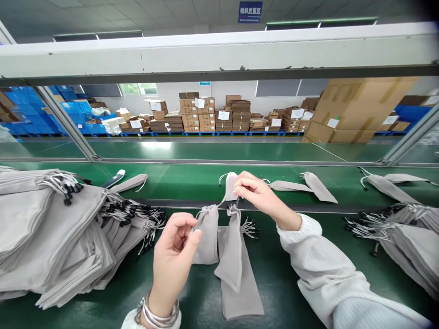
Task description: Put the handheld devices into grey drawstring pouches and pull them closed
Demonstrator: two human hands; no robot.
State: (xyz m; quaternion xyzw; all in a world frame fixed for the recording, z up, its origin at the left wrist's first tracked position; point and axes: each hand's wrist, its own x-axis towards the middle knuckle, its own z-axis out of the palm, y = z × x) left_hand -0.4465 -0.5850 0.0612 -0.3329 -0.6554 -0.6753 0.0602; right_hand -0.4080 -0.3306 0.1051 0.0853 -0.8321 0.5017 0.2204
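Observation:
A small grey drawstring pouch [208,237] is between my hands, its gathered mouth at the top. My left hand [174,256] is closed in a loose pinch at the pouch's upper left edge, where its cord seems to run between finger and thumb. My right hand [255,194] pinches the pale cord [226,198], which stretches up from the pouch. Just right of it, another grey pouch [231,256] lies across a flat stack of grey pouches [242,292] with white cord ends. Behind my right fingertips a further small pouch [230,185] rests on the green belt.
Big piles of grey pouches [41,228] with black-tipped cords lie at left, and more pouches [408,242] at right. Single pouches [318,186] are on the belt [181,176] beyond a dark rail. A white beam [192,57] crosses above; cartons [197,114] stand farther back.

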